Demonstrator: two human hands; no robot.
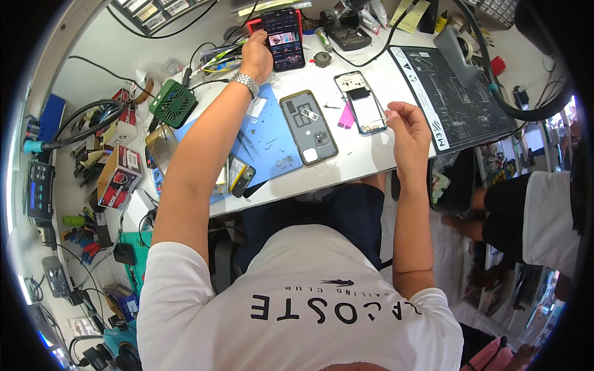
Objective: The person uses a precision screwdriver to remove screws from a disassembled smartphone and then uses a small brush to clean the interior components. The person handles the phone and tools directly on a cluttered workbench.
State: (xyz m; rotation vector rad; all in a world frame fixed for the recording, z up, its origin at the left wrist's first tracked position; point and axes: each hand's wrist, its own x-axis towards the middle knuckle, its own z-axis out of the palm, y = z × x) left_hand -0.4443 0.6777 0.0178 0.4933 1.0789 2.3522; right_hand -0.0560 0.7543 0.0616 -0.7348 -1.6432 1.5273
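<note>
Desk (pixel 352 154): phone frame (pixel 359 94) beside right grip (pixel 410 128)

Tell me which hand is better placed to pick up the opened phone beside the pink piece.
Probably the right hand: it is close beside the opened phone, while the left hand is farther off, up at the lit phone.

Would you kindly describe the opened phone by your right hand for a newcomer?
On the white desk, look between the blue mat and the black mat. The opened phone lies just left of the right hand. Its inside is mostly white with a black patch; the panel further left is grey.
</note>
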